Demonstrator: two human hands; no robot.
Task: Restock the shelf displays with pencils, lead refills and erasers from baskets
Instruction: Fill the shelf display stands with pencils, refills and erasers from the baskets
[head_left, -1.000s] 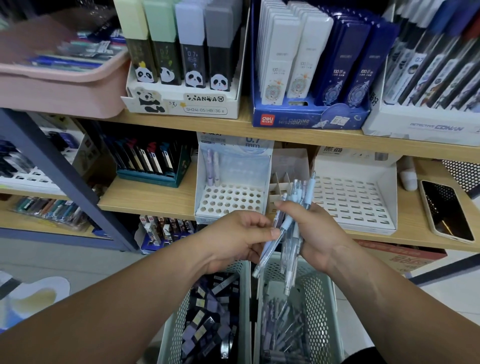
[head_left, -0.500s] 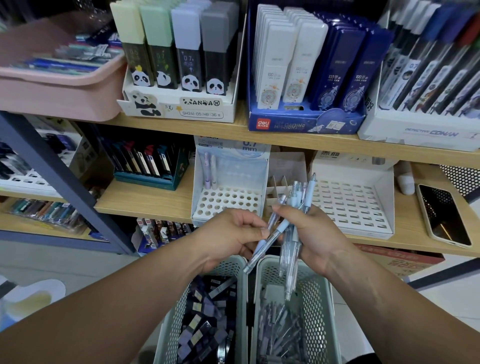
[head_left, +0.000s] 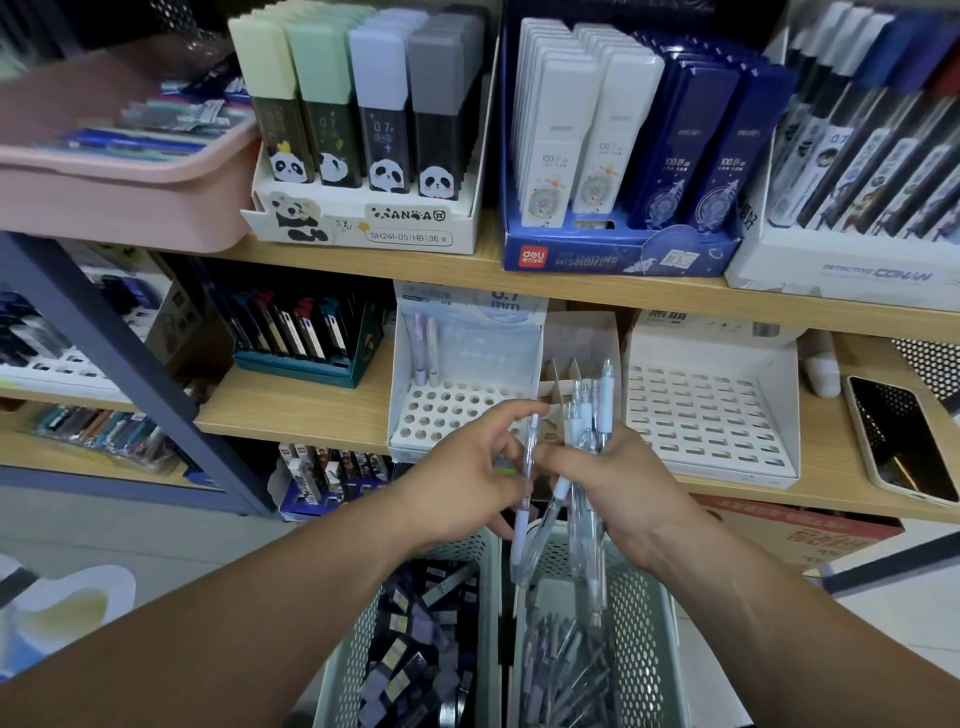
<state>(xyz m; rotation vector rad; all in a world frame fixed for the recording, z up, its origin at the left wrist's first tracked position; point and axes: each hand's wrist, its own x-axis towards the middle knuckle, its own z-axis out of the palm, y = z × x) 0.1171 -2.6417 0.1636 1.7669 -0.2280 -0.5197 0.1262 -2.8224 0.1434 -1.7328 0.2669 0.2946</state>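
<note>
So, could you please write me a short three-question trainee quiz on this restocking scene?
1. True or false: the left hand holds one pencil.
2. Which hand holds the bunch of pencils?
3. The phone lies: A) in a basket B) on the shelf C) on the floor.

Key: 1 true; 2 the right hand; 3 B.

Both forearms extended forward, converging. Left hand (head_left: 467, 483) pinching single pencil (head_left: 525, 499); right hand (head_left: 618, 488) gripping pencil bundle (head_left: 587, 415), fingers curled.
</note>
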